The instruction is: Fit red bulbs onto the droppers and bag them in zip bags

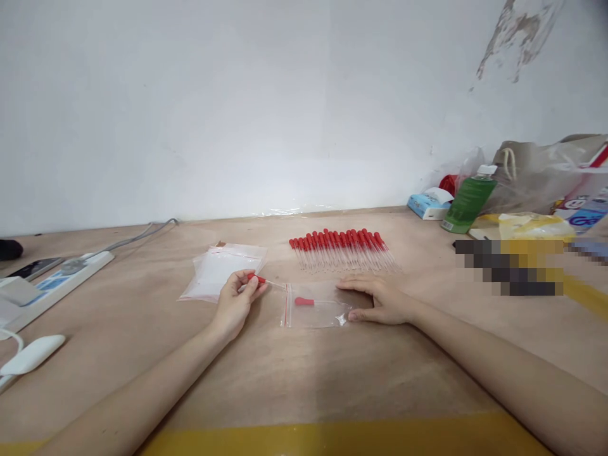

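Note:
My left hand (240, 301) pinches a dropper (258, 278) by its red rubber bulb, its thin clear tube pointing right at the mouth of a clear zip bag (327, 316). Inside that bag lies another dropper with a red bulb (304, 302). Fingers apart, my right hand (380, 299) rests over the bag's right end and holds nothing between thumb and fingers. Beyond the bag, a row of several red-bulbed droppers (339, 244) lies with tubes toward me. A stack of clear zip bags (223, 269) is just behind my left hand.
At the left are a white power strip (71, 278), a phone (35, 269) and a white plug-like device (35, 354). A tissue pack (429, 206), a green bottle (468, 201) and plastic bags (536, 183) crowd the back right. A wall (213, 114) bounds the table behind.

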Demonstrator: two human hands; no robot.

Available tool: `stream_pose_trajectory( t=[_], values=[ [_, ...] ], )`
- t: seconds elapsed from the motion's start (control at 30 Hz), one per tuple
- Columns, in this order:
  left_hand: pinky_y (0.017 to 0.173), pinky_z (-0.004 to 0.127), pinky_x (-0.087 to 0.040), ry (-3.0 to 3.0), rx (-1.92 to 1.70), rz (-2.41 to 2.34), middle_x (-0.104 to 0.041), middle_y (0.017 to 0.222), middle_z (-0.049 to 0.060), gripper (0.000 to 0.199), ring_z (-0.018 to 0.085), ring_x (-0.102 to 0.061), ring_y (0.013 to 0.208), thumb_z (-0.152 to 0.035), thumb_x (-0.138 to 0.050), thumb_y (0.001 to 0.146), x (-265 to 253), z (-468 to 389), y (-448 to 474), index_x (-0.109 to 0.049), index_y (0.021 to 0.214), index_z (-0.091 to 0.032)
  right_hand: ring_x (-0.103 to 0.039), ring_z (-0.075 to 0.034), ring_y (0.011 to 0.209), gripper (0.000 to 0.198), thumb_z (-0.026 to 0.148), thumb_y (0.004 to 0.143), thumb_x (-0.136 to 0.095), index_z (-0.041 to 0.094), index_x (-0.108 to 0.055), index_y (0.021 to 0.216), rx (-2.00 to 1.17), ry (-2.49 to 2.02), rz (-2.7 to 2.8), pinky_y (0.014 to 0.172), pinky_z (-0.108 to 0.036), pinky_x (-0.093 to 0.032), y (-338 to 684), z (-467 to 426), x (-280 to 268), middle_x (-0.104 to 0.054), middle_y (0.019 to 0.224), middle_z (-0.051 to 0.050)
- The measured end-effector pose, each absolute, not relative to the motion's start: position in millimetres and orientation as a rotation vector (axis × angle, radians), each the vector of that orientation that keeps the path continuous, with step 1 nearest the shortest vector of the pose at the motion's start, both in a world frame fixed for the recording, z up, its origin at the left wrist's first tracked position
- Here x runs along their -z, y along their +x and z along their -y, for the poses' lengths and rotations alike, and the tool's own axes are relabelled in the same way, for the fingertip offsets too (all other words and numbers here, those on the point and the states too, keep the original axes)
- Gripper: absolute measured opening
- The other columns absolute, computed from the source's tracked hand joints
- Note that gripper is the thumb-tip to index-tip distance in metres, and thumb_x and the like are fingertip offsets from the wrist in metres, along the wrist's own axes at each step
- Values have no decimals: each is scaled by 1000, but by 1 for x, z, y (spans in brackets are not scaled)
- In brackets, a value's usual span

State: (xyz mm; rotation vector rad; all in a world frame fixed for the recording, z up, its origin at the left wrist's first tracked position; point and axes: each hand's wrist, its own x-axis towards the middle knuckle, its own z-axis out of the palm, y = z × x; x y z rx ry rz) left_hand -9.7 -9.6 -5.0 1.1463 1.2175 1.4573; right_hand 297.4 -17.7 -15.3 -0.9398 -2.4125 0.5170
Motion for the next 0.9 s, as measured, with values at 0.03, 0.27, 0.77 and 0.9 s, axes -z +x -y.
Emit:
stream_pose_trajectory(
  t=[0.03,0.27,0.77,0.9],
  values=[
    [80,30,-47,1193,-1403,-1241,-59,79,-1,37,12,-60,76,-36,-68,62,4,12,-9,-52,88,-16,-45,-23,114,62,50,69,-62,21,-49,122,-513,-938,2415,96,-40,-36,297,18,15,-52,122,-8],
    [66,27,-45,1719,-1071,-1329,-62,74,2,30,15,-56,69,-35,-66,64,7,21,-6,-64,87,-16,-45,-25,114,62,50,69,-62,21,-49,122,-515,-933,2413,95,-43,-36,297,18,14,-52,122,-9],
    [60,27,-45,1985,-966,-1235,-66,79,4,18,18,-59,70,-33,-68,63,15,26,4,-66,75,-19,-46,-24,111,61,52,69,-61,22,-49,122,-418,-911,2425,95,-42,-35,287,19,16,-54,119,-9],
    [57,24,-41,2116,-949,-1315,-64,86,3,19,15,-55,67,-33,-66,64,6,31,4,-66,78,-21,-45,-25,113,60,51,70,-60,22,-49,122,-390,-922,2406,95,-42,-35,290,21,18,-52,120,-9]
  ],
)
